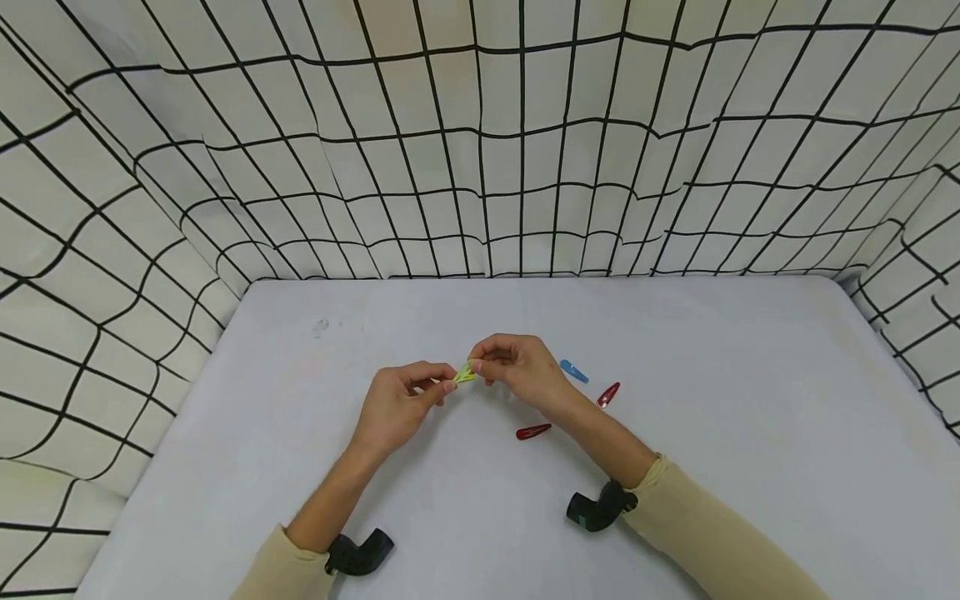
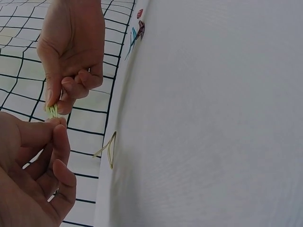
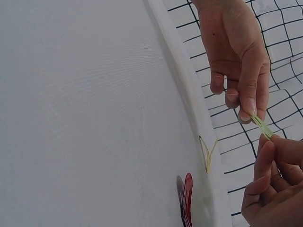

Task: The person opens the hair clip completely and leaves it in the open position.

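Note:
Between my two hands is a light green snap hair clip [image 1: 462, 374], held above the white table. My left hand [image 1: 386, 408] pinches one end between thumb and index finger. The other end is pinched by the thumb and fingers of my right hand [image 1: 522, 369]. In the right wrist view the clip [image 3: 262, 126] spans the short gap between the fingertips. A yellow hair clip [image 2: 112, 150] lies on the table beyond the hands, its two parts spread apart. Close by the right forearm are a blue clip [image 1: 574, 371] and two red clips, one farther off [image 1: 608, 395] and one nearer [image 1: 533, 432].
The white table [image 1: 300, 467] spreads out around both arms. White walls with a black grid [image 1: 480, 133] rise behind it and at both sides. Black curved mounts [image 1: 362, 553] sit at the cuffs of the beige sleeves [image 1: 720, 533].

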Available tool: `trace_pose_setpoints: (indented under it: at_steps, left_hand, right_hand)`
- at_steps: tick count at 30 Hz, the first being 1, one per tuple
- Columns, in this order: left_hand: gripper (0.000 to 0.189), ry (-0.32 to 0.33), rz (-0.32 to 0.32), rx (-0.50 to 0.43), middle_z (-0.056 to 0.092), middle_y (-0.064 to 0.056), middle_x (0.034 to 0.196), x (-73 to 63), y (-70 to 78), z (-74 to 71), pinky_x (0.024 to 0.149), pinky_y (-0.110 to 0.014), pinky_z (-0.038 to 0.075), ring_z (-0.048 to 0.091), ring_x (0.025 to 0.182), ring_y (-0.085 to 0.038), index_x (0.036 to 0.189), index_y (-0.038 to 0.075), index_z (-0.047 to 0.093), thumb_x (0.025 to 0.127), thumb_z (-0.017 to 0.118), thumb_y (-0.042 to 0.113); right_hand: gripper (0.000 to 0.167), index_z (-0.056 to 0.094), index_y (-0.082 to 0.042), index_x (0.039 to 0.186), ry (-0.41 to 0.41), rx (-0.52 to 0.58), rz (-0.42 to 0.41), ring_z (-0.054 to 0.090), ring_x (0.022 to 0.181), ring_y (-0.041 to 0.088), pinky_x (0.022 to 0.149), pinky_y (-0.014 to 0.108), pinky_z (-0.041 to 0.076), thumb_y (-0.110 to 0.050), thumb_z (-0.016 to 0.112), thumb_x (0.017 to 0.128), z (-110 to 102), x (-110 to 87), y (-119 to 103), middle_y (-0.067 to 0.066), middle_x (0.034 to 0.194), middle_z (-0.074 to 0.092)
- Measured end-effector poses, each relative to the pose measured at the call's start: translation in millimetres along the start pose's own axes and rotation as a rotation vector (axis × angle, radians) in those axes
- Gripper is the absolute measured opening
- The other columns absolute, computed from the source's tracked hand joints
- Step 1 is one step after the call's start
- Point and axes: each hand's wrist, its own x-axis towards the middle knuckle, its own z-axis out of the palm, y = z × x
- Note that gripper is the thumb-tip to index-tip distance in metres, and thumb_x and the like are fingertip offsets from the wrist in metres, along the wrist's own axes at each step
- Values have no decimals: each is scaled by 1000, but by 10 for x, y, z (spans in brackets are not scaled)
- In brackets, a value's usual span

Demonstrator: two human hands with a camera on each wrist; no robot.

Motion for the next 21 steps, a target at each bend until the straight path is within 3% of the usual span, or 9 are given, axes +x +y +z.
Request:
trace_pose_setpoints:
  at_steps: [13, 21]
  left_hand:
    - [11, -12, 5, 12, 80, -11, 95, -11, -30, 14, 60, -23, 50, 71, 75, -25, 103, 8, 81, 93, 76, 7]
    - [11, -35, -8, 10, 79, -13, 91, 2, -36, 16, 56, -23, 47, 70, 75, -26, 104, 8, 80, 94, 75, 8]
  right_hand:
    - [12, 74, -6, 107, -9, -5, 3, 63, 76, 15, 73, 31, 45, -14, 71, 99, -3, 7, 31, 22, 100, 75]
    - [10, 75, -7, 105, 10, -2, 16, 61, 74, 14, 66, 25, 42, -13, 73, 98, 2, 19, 36, 21, 96, 74]
